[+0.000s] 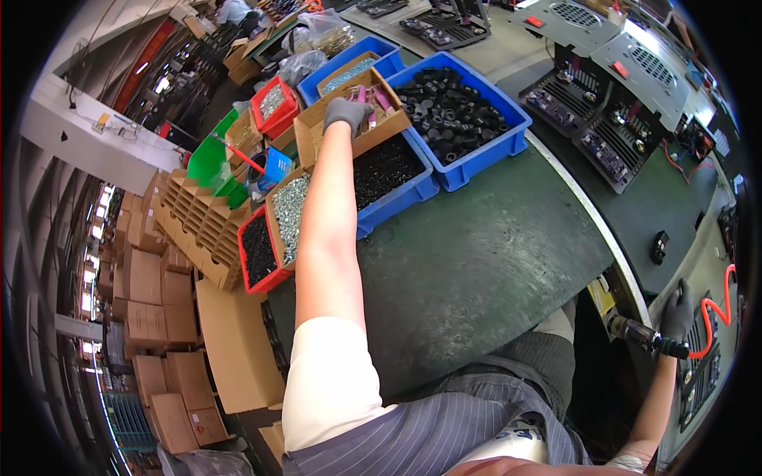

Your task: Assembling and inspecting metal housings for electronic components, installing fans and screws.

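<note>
My left hand [344, 115], in a grey glove, reaches into a shallow cardboard box [311, 143] propped over the parts bins. Its fingers curl down beside several pink-purple pieces [382, 98]. Whatever they grip is hidden from this angle. Far to the right, my gloved right hand [678, 314] lies over the edge of the side bench, close to a dark slotted panel [700, 373]. A black and silver power driver [640, 334] with a coiled orange hose [721, 311] crosses in front of its wrist. One finger appears stretched out; the others are hidden.
Blue bins hold black caps [448, 111] and black screws [385, 173]. Red bins [262, 250] and a box of silver screws [290, 213] stand left. Metal-panelled assemblies [607, 119] occupy the right bench. A curved metal edge [591, 210] borders the green table [476, 262]. Cartons [155, 293] are stacked left.
</note>
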{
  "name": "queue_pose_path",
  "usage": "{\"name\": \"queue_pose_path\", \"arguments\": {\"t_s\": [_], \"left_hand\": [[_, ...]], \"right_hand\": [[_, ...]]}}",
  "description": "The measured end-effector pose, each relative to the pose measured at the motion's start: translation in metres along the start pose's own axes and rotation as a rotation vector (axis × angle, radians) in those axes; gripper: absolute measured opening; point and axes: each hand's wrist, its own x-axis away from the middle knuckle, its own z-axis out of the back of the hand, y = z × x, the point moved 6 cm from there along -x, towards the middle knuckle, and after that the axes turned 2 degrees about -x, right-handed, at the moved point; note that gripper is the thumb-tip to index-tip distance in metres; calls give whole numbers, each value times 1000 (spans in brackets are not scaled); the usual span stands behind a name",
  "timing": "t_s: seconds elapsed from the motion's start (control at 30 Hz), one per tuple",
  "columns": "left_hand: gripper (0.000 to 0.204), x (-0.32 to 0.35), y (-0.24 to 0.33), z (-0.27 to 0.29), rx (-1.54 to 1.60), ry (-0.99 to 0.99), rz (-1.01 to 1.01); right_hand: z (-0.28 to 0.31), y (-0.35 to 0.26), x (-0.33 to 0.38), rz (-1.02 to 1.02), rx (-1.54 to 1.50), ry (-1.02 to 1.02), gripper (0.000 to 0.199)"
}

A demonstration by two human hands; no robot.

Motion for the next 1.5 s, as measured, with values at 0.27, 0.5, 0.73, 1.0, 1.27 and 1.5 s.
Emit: {"name": "queue_pose_path", "arguments": {"t_s": [0.27, 0.5, 0.73, 1.0, 1.27, 1.5], "left_hand": [[47, 74, 25, 74, 167, 498, -441], [43, 248, 66, -21, 40, -218, -821], [44, 309, 35, -106, 267, -454, -707], [41, 306, 20, -77, 715, -511, -306], [35, 502, 163, -71, 358, -742, -1369], [24, 662, 268, -117, 377, -739, -1814]], "right_hand": [[-5, 12, -2, -26, 15, -13, 35], [-21, 32, -12, -19, 60, -105, 37], [-17, 51, -11, -66, -18, -80, 47], [24, 39, 77, -565, -1138, -299, 34], [105, 69, 168, -449, -1380, -78, 27], [158, 142, 202, -387, -1201, 125, 33]]}}
